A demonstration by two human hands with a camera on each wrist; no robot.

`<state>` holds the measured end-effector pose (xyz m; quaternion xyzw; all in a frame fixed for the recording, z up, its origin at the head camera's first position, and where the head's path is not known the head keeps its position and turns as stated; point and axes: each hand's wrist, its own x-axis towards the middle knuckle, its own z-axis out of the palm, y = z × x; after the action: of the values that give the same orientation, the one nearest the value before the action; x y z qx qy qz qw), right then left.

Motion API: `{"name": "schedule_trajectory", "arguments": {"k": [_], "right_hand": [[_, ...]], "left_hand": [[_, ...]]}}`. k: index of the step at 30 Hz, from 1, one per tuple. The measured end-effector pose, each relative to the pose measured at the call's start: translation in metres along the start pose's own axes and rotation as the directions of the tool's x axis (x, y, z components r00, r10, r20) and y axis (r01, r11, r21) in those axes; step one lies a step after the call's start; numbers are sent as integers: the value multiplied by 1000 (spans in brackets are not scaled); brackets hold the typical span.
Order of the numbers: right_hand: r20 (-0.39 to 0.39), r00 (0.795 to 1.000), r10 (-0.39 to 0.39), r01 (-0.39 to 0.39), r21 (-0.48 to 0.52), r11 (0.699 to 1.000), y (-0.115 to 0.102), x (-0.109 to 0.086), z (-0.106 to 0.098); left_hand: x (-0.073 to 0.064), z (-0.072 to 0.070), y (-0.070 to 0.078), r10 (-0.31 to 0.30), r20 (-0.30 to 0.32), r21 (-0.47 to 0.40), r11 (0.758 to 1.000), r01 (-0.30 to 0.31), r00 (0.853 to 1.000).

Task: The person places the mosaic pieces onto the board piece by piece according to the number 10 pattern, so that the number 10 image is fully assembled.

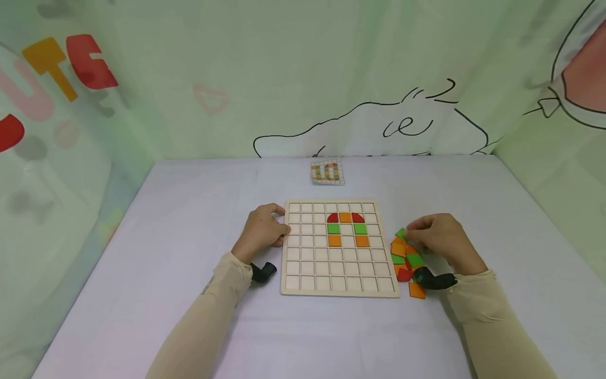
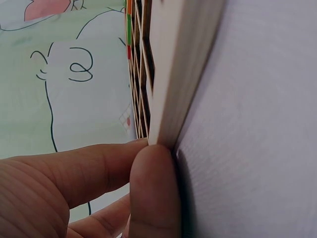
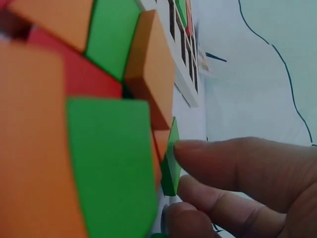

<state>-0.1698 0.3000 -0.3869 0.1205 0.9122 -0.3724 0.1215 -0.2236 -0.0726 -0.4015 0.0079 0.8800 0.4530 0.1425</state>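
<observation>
Left hand is gripping the grid board at its left edge. Right hand is pinching a green tile at the far end of the tile pile, which is sitting right of the board. Seven tiles (red, orange, green) are filling cells; a pattern card is lying beyond.

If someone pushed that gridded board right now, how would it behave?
The board likely slides rather than tips, lying wide and low on the table. It looks stiff, judging by its straight, thick edge. Its tiles would probably ride along, sitting within framed cells.
</observation>
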Motion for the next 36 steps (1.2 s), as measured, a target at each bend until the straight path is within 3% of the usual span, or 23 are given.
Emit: {"name": "schedule_trajectory", "arguments": {"k": [13, 21, 27, 36], "right_hand": [[40, 999, -22, 22, -17, 1000, -9, -3, 4], [79, 994, -75, 64, 129, 990, -6, -3, 3], [95, 993, -72, 55, 176, 983, -4, -2, 3], [103, 991, -87, 55, 278, 959, -17, -9, 7]], "left_hand": [[1, 0, -1, -2, -6, -14, 1000, 2, 1000], [1, 0, -2, 11, -2, -18, 1000, -11, 1000], [2, 1, -2, 14, 4, -15, 1000, -14, 1000], [1, 0, -2, 14, 3, -12, 1000, -14, 1000]]}}
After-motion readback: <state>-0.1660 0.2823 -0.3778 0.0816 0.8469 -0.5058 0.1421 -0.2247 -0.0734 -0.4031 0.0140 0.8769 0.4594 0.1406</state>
